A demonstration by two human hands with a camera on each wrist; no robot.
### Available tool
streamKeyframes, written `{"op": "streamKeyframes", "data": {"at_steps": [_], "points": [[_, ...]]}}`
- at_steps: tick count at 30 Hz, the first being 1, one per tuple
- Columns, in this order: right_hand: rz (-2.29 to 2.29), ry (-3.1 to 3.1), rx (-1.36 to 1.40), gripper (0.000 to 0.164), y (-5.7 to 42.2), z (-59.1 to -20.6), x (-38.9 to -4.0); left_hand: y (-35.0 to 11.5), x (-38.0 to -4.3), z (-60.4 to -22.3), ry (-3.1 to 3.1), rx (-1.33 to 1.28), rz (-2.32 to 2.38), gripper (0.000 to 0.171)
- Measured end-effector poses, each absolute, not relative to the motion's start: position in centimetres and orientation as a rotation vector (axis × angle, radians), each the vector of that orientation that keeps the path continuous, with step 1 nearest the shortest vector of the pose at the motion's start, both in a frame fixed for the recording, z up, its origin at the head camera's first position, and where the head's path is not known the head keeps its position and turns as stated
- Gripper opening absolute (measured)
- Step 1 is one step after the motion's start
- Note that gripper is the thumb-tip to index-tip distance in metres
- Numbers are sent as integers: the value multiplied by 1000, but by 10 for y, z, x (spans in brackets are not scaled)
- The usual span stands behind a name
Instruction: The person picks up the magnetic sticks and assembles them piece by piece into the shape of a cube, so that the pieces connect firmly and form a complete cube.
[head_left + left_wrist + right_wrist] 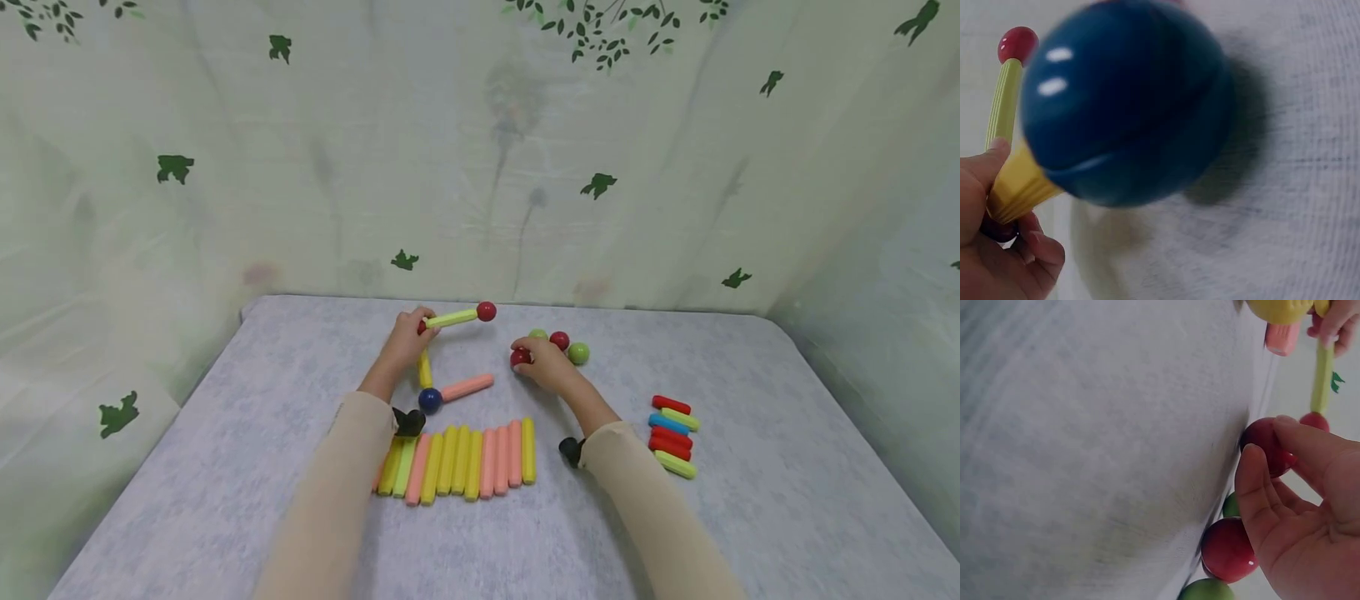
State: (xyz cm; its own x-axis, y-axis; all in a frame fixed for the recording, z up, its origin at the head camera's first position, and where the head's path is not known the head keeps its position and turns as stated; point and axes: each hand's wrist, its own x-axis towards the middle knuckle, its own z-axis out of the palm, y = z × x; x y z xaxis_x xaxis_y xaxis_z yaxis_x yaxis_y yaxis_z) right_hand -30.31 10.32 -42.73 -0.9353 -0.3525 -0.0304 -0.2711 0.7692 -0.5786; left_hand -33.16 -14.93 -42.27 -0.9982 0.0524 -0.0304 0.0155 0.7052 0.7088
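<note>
My left hand (407,340) grips a stick-and-ball frame at a red ball (999,230), where a yellow stick (1019,184) and a lime stick (453,318) meet. A second red ball (486,311) caps the lime stick's far end, raised above the table. From the grip, the yellow stick runs down to a dark blue ball (430,401), which also carries a pink stick (468,387). Over to the right, my right hand (549,364) pinches a loose red ball (1266,442) between thumb and fingers, close over the table and beside other balls.
Behind the right hand sit another red ball (559,340) and green balls (578,353). A row of yellow, pink and lime sticks (472,462) lies at the near middle. Shorter red, blue and lime sticks (670,435) lie at the right. A patterned cloth (450,167) hangs behind the table.
</note>
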Motion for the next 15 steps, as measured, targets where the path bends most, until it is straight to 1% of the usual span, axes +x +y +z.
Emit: {"op": "streamKeyframes", "data": {"at_steps": [8, 12, 15], "points": [[-951, 2784, -412, 36, 105, -425, -298, -146, -326, -431, 2894, -155, 1003, 30], [-980, 2756, -385, 36, 107, -426, -296, -145, -323, -430, 2925, -146, 915, 34], [-1014, 2744, -377, 37, 107, -426, -294, -145, -318, -423, 2974, -116, 896, 39]]}}
